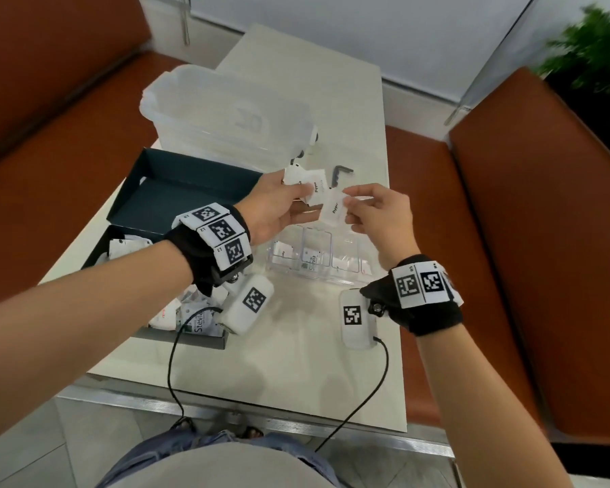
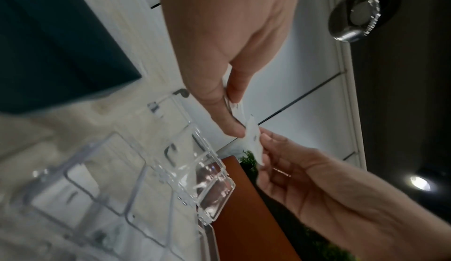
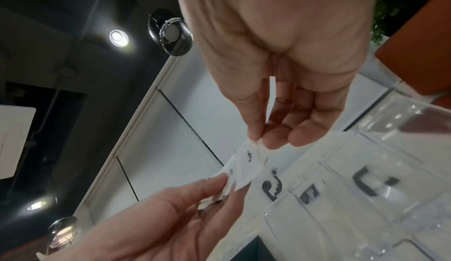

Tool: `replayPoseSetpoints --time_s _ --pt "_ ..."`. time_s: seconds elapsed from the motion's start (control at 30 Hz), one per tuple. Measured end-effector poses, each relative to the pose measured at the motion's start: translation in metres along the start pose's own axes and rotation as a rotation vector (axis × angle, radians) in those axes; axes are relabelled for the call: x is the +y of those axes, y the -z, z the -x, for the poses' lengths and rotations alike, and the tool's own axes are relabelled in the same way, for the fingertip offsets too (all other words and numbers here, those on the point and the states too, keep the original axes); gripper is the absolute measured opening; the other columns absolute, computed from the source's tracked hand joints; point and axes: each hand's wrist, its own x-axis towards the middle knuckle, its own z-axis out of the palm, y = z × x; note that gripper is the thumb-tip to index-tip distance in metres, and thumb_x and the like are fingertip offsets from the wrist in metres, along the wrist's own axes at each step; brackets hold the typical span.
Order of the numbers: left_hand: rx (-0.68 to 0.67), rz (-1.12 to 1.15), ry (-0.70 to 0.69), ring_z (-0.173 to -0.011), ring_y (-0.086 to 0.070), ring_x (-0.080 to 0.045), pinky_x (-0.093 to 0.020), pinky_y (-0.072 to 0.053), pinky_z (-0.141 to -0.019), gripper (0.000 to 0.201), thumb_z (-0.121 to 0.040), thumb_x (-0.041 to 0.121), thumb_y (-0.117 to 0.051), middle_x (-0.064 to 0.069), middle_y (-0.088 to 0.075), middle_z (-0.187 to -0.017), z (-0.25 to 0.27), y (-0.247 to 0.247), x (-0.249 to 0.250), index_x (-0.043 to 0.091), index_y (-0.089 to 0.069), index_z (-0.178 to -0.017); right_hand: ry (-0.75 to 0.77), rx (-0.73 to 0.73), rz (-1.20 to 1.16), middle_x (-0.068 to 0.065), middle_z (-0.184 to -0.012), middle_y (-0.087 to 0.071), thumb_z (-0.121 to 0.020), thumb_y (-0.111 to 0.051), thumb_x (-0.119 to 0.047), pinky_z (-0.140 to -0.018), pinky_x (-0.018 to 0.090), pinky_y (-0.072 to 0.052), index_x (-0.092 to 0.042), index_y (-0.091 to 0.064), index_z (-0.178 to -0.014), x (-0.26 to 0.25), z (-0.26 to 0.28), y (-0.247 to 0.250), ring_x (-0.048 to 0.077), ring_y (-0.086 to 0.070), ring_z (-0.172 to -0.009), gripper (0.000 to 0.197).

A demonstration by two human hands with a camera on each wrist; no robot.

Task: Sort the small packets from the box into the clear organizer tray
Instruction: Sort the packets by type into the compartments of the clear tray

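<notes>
My left hand (image 1: 302, 191) grips a small bunch of white pepper packets (image 1: 305, 179) above the table. My right hand (image 1: 349, 206) pinches one pepper packet (image 1: 333, 208) at the edge of that bunch. Both hands hover just beyond the clear organizer tray (image 1: 317, 279), whose compartments hold a few packets, one a Stevia packet (image 1: 310, 259). The left wrist view shows my left hand (image 2: 233, 114) with thumb on the bunch and the single packet (image 2: 253, 141) over the tray (image 2: 214, 188). In the right wrist view, my right hand (image 3: 262, 140) pinches the packet (image 3: 244, 168).
The dark box (image 1: 191, 341) with several loose packets sits at my near left, partly hidden by my left forearm. Its empty lid (image 1: 191, 191) lies behind it. A large clear plastic bin (image 1: 226, 110) stands farther back. A black hex key (image 1: 338, 172) lies beyond my hands. Orange benches flank the table.
</notes>
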Motion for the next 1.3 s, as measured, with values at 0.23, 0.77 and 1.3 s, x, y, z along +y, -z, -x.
replayPoseSetpoints --time_s 0.23,0.77,1.3 --pt "-0.072 -0.211 -0.027 -0.085 -0.072 -0.024 -0.031 -0.061 -0.073 0.029 -0.091 0.001 -0.063 -0.020 -0.068 -0.113 0.001 0.013 0.000 -0.003 -0.058 -0.120 0.088 0.018 0.112 -0.001 -0.067 -0.069 -0.083 -0.072 -0.013 -0.064 0.021 -0.057 -0.019 -0.071 -0.083 -0.006 -0.005 -0.004 0.003 -0.063 -0.056 0.006" --pt "-0.157 -0.296 -0.032 -0.085 -0.072 -0.017 -0.025 -0.059 -0.070 0.019 -0.088 0.004 -0.068 -0.009 -0.070 -0.098 -0.004 0.019 -0.002 0.007 -0.066 -0.106 0.199 0.062 0.267 -0.001 -0.071 -0.071 -0.082 -0.072 -0.021 -0.060 0.003 -0.044 -0.019 -0.070 -0.084 -0.002 -0.007 -0.025 0.000 -0.064 -0.056 0.003" --pt "0.036 -0.264 -0.011 -0.080 -0.074 -0.024 -0.024 -0.059 -0.062 0.023 -0.093 0.002 -0.061 -0.028 -0.067 -0.106 -0.008 0.051 0.002 -0.003 -0.056 -0.114 0.037 -0.070 0.237 0.002 -0.088 -0.072 -0.081 -0.069 -0.008 -0.065 0.009 -0.045 -0.019 -0.074 -0.087 0.014 -0.044 -0.041 0.012 -0.060 -0.079 0.013"
